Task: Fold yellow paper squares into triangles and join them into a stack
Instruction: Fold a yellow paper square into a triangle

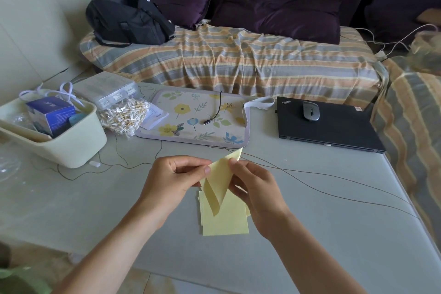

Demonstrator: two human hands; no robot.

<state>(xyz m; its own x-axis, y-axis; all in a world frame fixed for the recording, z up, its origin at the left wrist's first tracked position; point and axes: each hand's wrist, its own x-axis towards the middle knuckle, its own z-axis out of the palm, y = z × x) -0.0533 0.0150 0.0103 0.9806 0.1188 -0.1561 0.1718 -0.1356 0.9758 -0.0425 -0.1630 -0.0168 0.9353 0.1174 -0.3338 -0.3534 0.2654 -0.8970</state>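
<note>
Hands meet over the table (pixel 310 210), both pinching one yellow sheet (pixel 218 181) that is folded over and lifted clear of the surface. The left hand (pixel 171 180) nips its left edge between thumb and forefinger; the right hand (pixel 254 185) pinches the upper right edge, other fingers curled. Flat squares (pixel 226 219) lie stacked directly beneath, at 6 o'clock of the sheet. A floral mat (pixel 202 119) lies at 12 o'clock, a laptop (pixel 334 126) at 2, a bin (pixel 71 141) at 10.
</note>
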